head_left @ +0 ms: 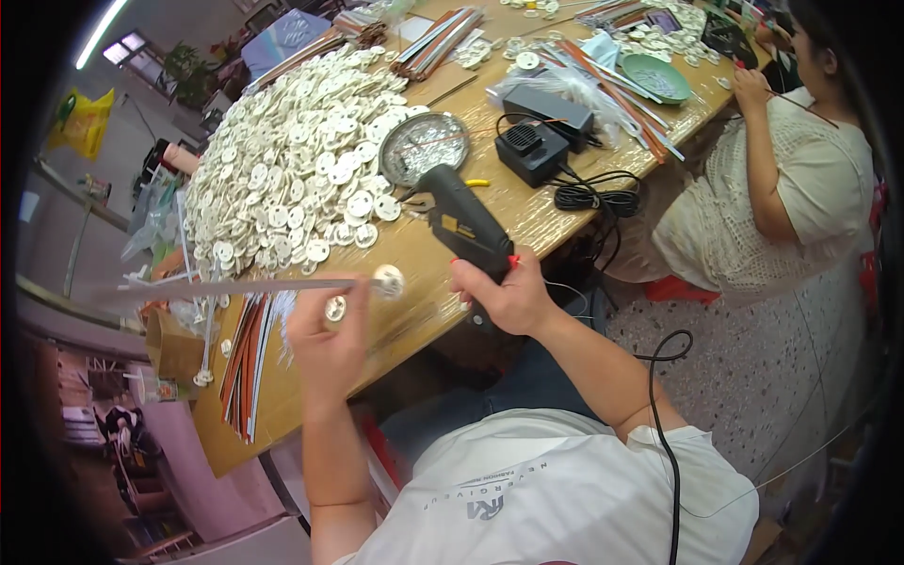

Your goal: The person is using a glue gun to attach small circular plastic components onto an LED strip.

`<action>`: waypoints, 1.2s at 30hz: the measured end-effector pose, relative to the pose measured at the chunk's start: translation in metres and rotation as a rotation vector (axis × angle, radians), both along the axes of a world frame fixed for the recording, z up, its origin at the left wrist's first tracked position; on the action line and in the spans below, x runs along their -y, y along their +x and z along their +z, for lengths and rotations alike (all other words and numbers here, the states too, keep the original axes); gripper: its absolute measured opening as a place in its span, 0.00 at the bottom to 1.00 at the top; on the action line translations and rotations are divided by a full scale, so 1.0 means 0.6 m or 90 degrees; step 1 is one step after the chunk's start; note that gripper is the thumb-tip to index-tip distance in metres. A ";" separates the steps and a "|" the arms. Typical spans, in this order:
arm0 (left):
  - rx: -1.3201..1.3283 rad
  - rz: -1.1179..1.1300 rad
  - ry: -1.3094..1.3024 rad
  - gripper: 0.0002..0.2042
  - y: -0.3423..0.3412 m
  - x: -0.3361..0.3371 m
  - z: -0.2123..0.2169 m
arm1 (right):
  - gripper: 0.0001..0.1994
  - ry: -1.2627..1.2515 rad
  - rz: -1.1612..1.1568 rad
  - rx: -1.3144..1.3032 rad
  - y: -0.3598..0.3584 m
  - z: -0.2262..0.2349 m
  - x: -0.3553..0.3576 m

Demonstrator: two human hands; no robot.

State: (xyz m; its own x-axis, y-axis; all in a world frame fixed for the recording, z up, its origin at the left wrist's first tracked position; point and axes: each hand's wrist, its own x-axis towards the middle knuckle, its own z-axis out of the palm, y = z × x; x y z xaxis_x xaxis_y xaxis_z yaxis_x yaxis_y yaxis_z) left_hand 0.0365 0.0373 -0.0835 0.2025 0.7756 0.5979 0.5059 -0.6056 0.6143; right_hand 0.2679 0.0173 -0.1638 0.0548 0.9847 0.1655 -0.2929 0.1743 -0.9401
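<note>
Pinching a thin pale strip point(235, 286) near its right end, the person's left hand point(328, 337) has thumb and fingers pressed together. Strip is over the left part of the worktop point(400, 315), long axis near level across the view, slight tilt, right end a touch higher; free end points left, blurred. White disc point(389, 282) sits at the right end, just past the fingertips, broad face toward the camera. Second white disc point(335, 308) shows against the left hand; cannot tell if gripped or lying behind.

Right hand point(508, 294) is wrapped round the lower end of a black gun-shaped tool point(466, 221), fingers closed. Tool's long axis slants from lower right at the grip to upper left; upper end points toward the round metal tray point(381, 158). Tool and disc apart, tool to the right.

Around: big heap of white discs point(292, 155) beyond the left hand; bundle of brown and white strips point(247, 372) at the worktop's near left; black box point(532, 155) and coiled black cable point(598, 193) right of the tool; green bowl point(633, 66) farther off. Co-worker point(763, 202) sits at the right side.
</note>
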 end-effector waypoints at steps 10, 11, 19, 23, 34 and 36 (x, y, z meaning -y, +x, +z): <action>-0.015 -0.210 -0.008 0.07 0.166 -0.138 0.230 | 0.13 0.128 -0.109 0.242 -0.001 0.017 -0.007; -0.049 -0.227 -0.026 0.08 0.197 -0.154 0.235 | 0.12 0.116 -0.097 0.230 -0.002 0.016 -0.007; -0.237 -0.251 -0.197 0.14 0.397 -0.264 0.218 | 0.14 0.119 -0.102 0.225 -0.004 0.015 -0.006; -0.301 -0.280 -0.203 0.15 0.445 -0.297 0.186 | 0.14 0.127 -0.107 0.240 -0.001 0.017 -0.004; -0.381 -0.241 -0.228 0.19 0.474 -0.313 0.144 | 0.14 0.115 -0.070 0.247 0.003 0.015 -0.002; -0.381 -0.243 -0.222 0.19 0.471 -0.316 0.142 | 0.14 0.127 -0.073 0.241 0.004 0.014 -0.001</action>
State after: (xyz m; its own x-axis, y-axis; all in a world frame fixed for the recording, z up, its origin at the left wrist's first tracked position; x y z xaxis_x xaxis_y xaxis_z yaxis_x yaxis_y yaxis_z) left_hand 0.3193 0.2270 0.0016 0.7026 0.7106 0.0377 0.6069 -0.6260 0.4896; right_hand 0.2705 0.0182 -0.1555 0.0610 0.9227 0.3807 0.0977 0.3740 -0.9223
